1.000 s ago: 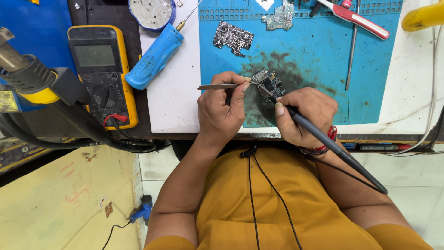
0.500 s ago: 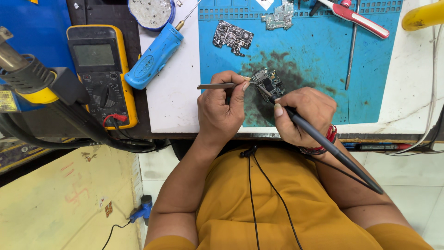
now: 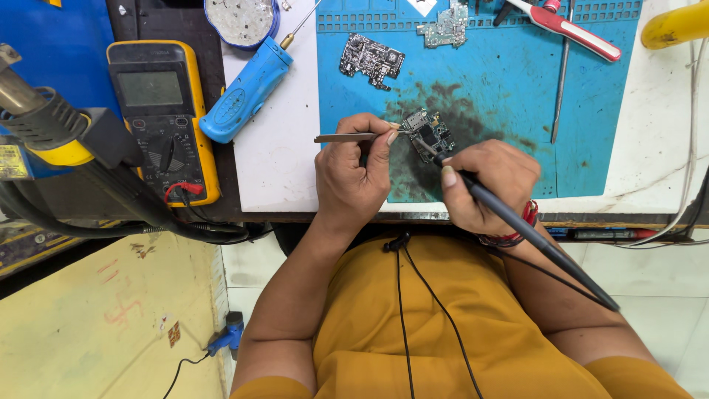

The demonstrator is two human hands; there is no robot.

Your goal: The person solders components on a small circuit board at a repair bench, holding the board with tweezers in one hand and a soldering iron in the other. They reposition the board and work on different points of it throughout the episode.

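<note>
My left hand (image 3: 354,177) grips thin metal tweezers (image 3: 347,137), their tips reaching right to a small dark circuit board (image 3: 427,134) on the blue work mat (image 3: 576,111). My right hand (image 3: 484,185) holds a black soldering iron (image 3: 532,240) like a pen, its tip touching the near edge of that board. The iron's handle and cord run back to the lower right. The mat under the board is stained dark.
Two more circuit boards (image 3: 372,56) (image 3: 445,27) lie further back on the mat. A yellow multimeter (image 3: 162,111), a blue desoldering pump (image 3: 247,92) and a round tin (image 3: 241,18) sit at left. A hot-air nozzle (image 3: 44,125) juts in at far left. Red-handled pliers (image 3: 572,28) lie at the back right.
Both hands stay on the board; the soldering iron handle shifts only slightly. Nothing else has moved.
</note>
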